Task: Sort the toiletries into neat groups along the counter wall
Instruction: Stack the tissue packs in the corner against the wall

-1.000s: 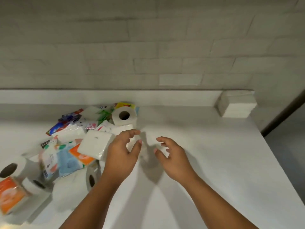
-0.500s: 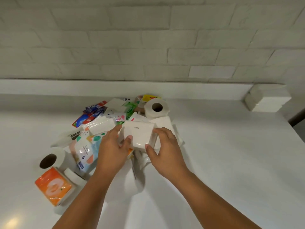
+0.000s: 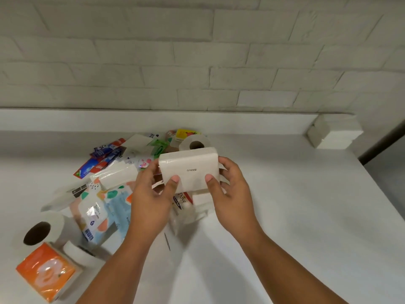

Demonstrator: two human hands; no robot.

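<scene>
A white tissue pack (image 3: 189, 168) is lifted above the pile, gripped at its left end by my left hand (image 3: 151, 200) and at its right end by my right hand (image 3: 230, 191). Below lies a jumble of toiletries on the white counter (image 3: 295, 216): a patterned wipes pack (image 3: 98, 213), another white tissue pack (image 3: 118, 176), a Dove item (image 3: 182, 201), blue and red toothpaste boxes (image 3: 98, 161) and a green packet (image 3: 160, 148). One toilet roll (image 3: 195, 144) stands behind the held pack, a second toilet roll (image 3: 39, 231) at the left.
A stack of white tissue packs (image 3: 335, 133) sits against the wall ledge at the far right. An orange tissue pack (image 3: 46, 273) lies at the near left corner. The counter's right edge (image 3: 381, 191) drops off to the floor.
Both hands closed on the white tissue pack and raised it off the pile, tilting its face toward the camera. The view has shifted left and closer.
</scene>
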